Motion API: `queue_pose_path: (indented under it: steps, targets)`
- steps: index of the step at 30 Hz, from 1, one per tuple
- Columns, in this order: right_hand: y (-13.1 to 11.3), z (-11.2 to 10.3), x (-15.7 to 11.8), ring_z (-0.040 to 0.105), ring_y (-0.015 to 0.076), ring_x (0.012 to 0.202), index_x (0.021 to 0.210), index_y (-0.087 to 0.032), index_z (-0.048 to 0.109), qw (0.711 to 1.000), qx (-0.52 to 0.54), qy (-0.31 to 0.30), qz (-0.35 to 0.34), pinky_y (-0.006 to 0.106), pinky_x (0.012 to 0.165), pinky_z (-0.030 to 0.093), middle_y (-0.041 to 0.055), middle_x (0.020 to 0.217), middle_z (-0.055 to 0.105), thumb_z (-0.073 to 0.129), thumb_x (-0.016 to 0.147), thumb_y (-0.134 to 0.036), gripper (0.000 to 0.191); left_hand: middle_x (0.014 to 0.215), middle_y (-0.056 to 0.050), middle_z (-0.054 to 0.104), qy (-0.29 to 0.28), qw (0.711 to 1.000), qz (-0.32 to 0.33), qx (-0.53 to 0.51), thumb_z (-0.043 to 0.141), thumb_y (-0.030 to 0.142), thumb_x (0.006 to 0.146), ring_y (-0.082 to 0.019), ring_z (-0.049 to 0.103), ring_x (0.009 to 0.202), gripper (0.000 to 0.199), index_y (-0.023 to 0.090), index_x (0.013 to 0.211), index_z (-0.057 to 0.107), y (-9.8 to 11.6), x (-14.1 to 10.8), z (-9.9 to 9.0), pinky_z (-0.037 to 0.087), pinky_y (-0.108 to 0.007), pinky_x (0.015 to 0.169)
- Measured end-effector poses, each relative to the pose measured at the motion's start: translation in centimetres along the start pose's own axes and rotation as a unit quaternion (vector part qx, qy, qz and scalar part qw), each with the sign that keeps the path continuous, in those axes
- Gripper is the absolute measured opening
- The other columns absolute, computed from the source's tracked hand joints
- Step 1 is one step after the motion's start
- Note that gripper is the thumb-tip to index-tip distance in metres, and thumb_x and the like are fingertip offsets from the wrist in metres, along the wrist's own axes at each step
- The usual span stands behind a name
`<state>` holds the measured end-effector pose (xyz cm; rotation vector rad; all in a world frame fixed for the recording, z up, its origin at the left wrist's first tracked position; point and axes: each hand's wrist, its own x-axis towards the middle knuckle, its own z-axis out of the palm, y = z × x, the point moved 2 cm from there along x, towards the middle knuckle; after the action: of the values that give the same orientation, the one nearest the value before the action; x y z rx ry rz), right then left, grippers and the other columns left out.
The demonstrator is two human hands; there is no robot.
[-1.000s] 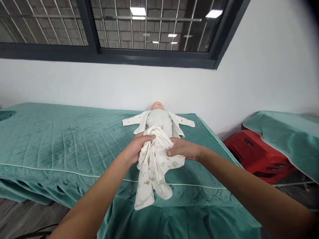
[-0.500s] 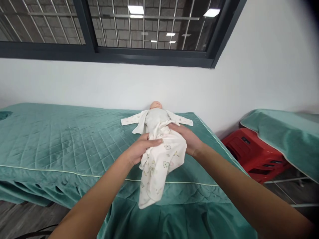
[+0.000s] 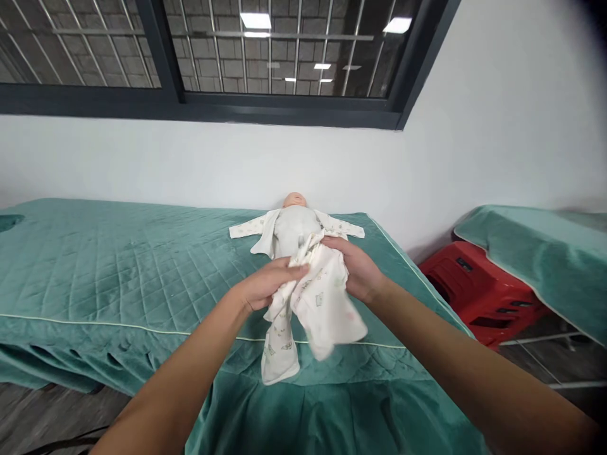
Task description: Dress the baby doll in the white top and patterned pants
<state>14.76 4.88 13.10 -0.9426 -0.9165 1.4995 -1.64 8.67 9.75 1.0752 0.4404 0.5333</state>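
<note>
A doll (image 3: 294,200) lies on its back on the green bed cover, its head toward the wall. It has a white printed top (image 3: 265,239) with sleeves spread to both sides and a pale torso showing in the middle. In front of it, small white printed pants (image 3: 327,303) hang between my hands, the two legs apart. My left hand (image 3: 268,281) grips the waist part on the left, thumb on top. My right hand (image 3: 355,265) holds the waist on the right, its fingers partly behind the cloth. The doll's lower body is hidden by the pants.
The green quilted bed (image 3: 118,265) stretches left, its skirt hanging at the front. A wall and a dark-framed window (image 3: 284,110) stand behind. At the right are a red plastic stool (image 3: 478,284) and another green-covered surface (image 3: 535,253).
The pants' legs have come apart, one swinging right, where before they hung bunched together. Both hands keep hold of the waist, nearly in place. The view has shifted slightly.
</note>
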Motion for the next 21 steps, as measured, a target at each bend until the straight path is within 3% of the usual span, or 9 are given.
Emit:
queue_pose_path:
  steps: [3, 9, 14, 16, 21]
  targets:
    - [0.1, -0.1, -0.3, 0.071, 0.0248, 0.094, 0.112, -0.013, 0.069, 0.999, 0.028, -0.038, 0.02, 0.036, 0.085, 0.057, 0.0088, 0.097, 0.076, 0.061, 0.088, -0.034, 0.034, 0.102, -0.013, 0.076, -0.028, 0.997, -0.054, 0.056, 0.088, 0.031, 0.065, -0.023, 0.072, 0.085, 0.049, 0.011, 0.107, 0.072, 0.0, -0.5, -0.2, 0.056, -0.029, 0.073]
    - [1.7, -2.3, -0.2, 0.072, 0.0218, 0.092, 0.119, -0.015, 0.067, 0.995, -0.065, -0.053, 0.057, 0.032, 0.083, 0.058, 0.0106, 0.107, 0.075, 0.073, 0.084, -0.04, 0.043, 0.099, -0.015, 0.076, 0.061, 0.997, 0.024, -0.032, 0.082, 0.028, 0.072, -0.025, 0.073, 0.086, 0.046, 0.008, 0.113, 0.07, -0.1, 1.1, -0.7, 0.057, -0.032, 0.08]
    - [3.4, -3.5, -0.3, 0.072, 0.0187, 0.081, 0.113, -0.012, 0.07, 0.967, -0.155, -0.149, 0.135, 0.029, 0.076, 0.058, 0.0094, 0.095, 0.076, 0.082, 0.075, -0.036, 0.046, 0.092, -0.015, 0.076, 0.061, 0.997, 0.02, -0.052, 0.078, 0.033, 0.077, -0.024, 0.073, 0.078, 0.041, 0.006, 0.108, 0.07, -0.8, 1.7, -0.2, 0.058, -0.033, 0.076]
    - [3.7, -3.7, -0.3, 0.072, 0.0184, 0.082, 0.112, -0.012, 0.07, 0.972, -0.152, -0.135, 0.119, 0.028, 0.075, 0.057, 0.0092, 0.094, 0.076, 0.08, 0.077, -0.038, 0.045, 0.092, -0.015, 0.076, 0.057, 0.997, 0.013, -0.056, 0.079, 0.035, 0.077, -0.023, 0.073, 0.078, 0.04, 0.006, 0.105, 0.071, -1.0, 1.4, 0.0, 0.057, -0.031, 0.075]
    - [3.9, -4.2, 0.1, 0.071, 0.0211, 0.089, 0.115, -0.014, 0.069, 0.996, -0.078, -0.032, 0.026, 0.032, 0.082, 0.056, 0.0088, 0.099, 0.076, 0.077, 0.079, -0.044, 0.047, 0.101, -0.015, 0.076, 0.023, 0.999, -0.015, -0.042, 0.08, 0.036, 0.076, -0.022, 0.072, 0.085, 0.043, 0.01, 0.109, 0.07, -2.0, 1.6, 0.4, 0.056, -0.032, 0.082]
